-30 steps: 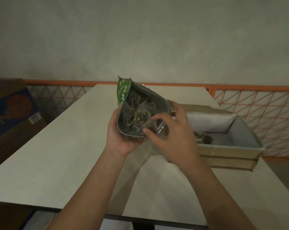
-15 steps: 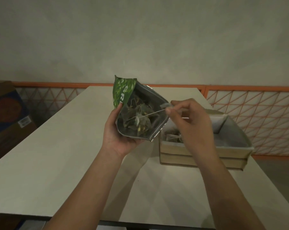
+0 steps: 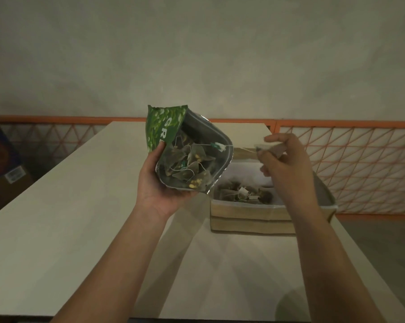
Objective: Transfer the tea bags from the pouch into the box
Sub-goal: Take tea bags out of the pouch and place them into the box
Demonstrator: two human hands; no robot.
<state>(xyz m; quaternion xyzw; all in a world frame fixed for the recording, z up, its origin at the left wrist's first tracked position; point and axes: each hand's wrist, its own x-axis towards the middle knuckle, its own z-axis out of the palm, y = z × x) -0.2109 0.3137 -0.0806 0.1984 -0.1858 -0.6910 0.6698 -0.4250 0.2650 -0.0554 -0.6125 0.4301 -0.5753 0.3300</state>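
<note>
Head view: left hand grips upright, mouth-up pouch; right hand pinches tea bag.

Left hand up over the table, fingers curled round the bottom of a green pouch, thumb on the green front. Pouch mouth wide open and tipped toward the right hand, full of little tea bags with white strings. One string and its small tag draped over the pouch's rim. Right hand raised just beside the pouch, above a box, fingertips pinching one tea bag. More tea bags piled inside the box, below that hand. Orange fence past the right hand. Cardboard carton far off to the left hand's side.
</note>
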